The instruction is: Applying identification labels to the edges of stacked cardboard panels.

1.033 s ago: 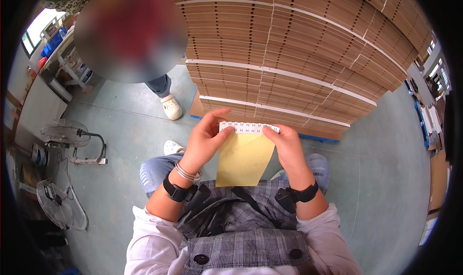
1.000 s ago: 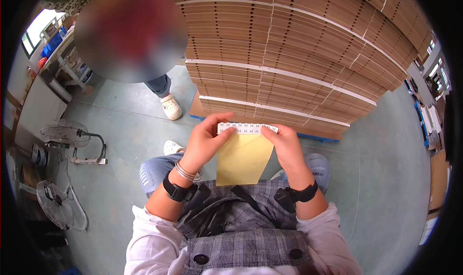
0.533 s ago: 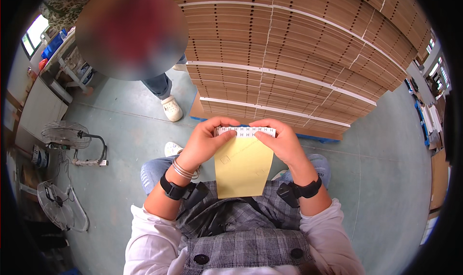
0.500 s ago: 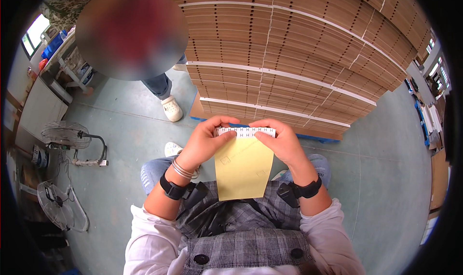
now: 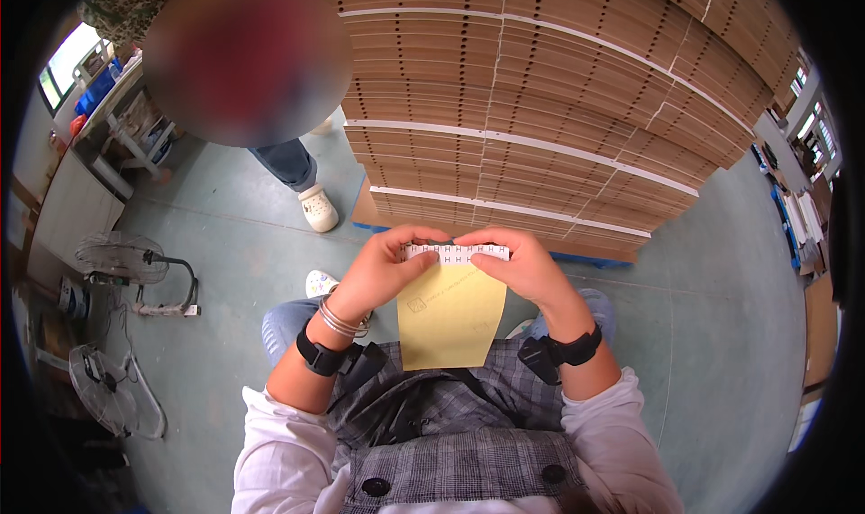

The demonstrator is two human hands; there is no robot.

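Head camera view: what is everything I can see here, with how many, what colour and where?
Yellow envelope: one, held upright between both hands, above the lap.
White strip: one, along the envelope's top edge, under the fingertips.
Stacked cardboard sheets: many, brown, a tall pile ahead.
Floor fans: two, grey, on the floor at left.
Other person's shoe: one in view, white, near the pile.
Floor: green-grey.
Left hand: pinches the strip's left end; black wristband, bangles.
Right hand: pinches the right end; black wristband.
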